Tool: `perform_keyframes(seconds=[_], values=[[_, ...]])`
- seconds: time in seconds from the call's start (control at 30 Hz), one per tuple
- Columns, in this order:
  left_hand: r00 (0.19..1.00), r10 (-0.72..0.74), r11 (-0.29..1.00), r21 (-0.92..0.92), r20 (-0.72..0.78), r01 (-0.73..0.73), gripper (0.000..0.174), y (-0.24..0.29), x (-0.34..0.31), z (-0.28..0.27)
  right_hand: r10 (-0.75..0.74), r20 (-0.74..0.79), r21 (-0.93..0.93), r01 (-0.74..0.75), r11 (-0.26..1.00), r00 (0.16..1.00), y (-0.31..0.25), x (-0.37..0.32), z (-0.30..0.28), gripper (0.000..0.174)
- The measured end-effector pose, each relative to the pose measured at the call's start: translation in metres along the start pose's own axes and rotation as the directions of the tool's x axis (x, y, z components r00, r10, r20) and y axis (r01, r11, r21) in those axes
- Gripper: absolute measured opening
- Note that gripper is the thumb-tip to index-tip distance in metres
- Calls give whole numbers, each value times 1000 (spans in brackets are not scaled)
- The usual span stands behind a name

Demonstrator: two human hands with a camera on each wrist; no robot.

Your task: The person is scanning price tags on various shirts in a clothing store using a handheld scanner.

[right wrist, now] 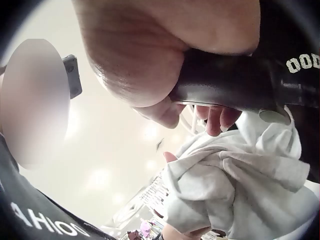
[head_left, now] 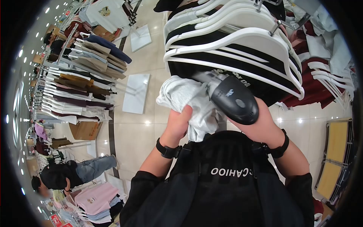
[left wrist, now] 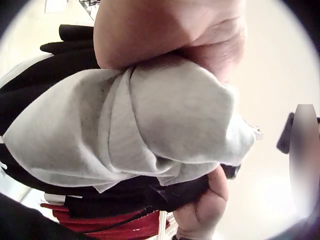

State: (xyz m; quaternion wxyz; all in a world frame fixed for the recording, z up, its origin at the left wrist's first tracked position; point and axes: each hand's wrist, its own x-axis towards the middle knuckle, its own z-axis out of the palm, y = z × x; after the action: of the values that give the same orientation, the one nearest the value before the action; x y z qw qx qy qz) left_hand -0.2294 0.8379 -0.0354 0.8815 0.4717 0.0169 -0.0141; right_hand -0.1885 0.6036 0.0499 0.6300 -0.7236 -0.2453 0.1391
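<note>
A bunched light grey garment [head_left: 185, 96] is gripped by my left hand [head_left: 177, 123], thumb on top of the folds; in the left wrist view the cloth [left wrist: 170, 115] hangs in loose folds below the palm. My right hand [head_left: 259, 123] holds a black handheld barcode scanner [head_left: 234, 100], its front pointing away from me beside the garment. In the right wrist view the fingers curl round the scanner's handle [right wrist: 220, 82]. A pale blurred patch shows at the scanner's front end. Just beyond both hands hang black garments [head_left: 181, 70] with white lettering.
White hangers [head_left: 227, 38] crowd the rack right ahead. Red garments [head_left: 314, 83] hang at the right. Several clothes racks [head_left: 79, 90] line the left, with a cardboard box [head_left: 87, 130] and a person [head_left: 60, 176] there. White base plates [head_left: 135, 94] stand on the tiled floor.
</note>
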Motion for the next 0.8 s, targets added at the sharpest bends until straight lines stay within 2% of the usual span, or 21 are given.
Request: perform_keyframes(seconds=[0.03, 0.07, 0.17, 0.2, 0.23, 0.3, 0.37, 0.43, 0.47, 0.57, 0.63, 0.8], values=[[997, 37, 999, 18, 71, -39, 57, -4, -1, -2, 0, -7, -2, 0, 1000, 1000, 3, 0, -1, 42], [998, 0, 1000, 11, 58, 0, 64, -3, -4, 1, 2, 39, -12, -2, 1000, 999, 11, 1, 0, 43], [991, -48, 998, -33, 126, 52, 66, 17, -9, 6, -3, 108, -6, 3, 1000, 994, 18, -2, -3, 43], [994, -61, 994, -86, 92, 69, 74, 23, -10, 6, 8, 95, 10, -9, 1000, 995, 17, -7, -6, 43], [994, -61, 994, -87, 90, 69, 74, 31, -13, 5, 20, 82, 25, -22, 999, 996, 17, -11, -10, 43], [980, -170, 911, -362, 102, 196, 80, 46, -18, 4, 50, 113, 15, -52, 999, 992, 23, -16, -21, 44], [981, -163, 912, -364, 101, 189, 85, 55, -18, 4, 128, 127, -39, -124, 992, 984, 26, -18, -30, 48], [990, 61, 919, -394, 131, -5, 86, 60, -18, 7, 140, 92, -18, -139, 990, 986, 38, -18, -27, 51], [972, 135, 964, -253, 194, -84, 86, 61, -8, -3, 129, 82, 16, -131, 991, 988, 43, -16, -24, 53], [974, 108, 965, -257, 200, -54, 85, 62, -4, -12, 102, 78, 41, -106, 994, 992, 57, -11, -15, 58], [977, 83, 965, -260, 196, -30, 84, 64, -3, -13, 13, 179, 143, -39, 989, 984, 67, -6, -10, 62], [985, 30, 959, -282, 169, 19, 82, 66, -7, -18, 58, 174, 156, -85, 984, 983, 69, 6, 1, 68]])
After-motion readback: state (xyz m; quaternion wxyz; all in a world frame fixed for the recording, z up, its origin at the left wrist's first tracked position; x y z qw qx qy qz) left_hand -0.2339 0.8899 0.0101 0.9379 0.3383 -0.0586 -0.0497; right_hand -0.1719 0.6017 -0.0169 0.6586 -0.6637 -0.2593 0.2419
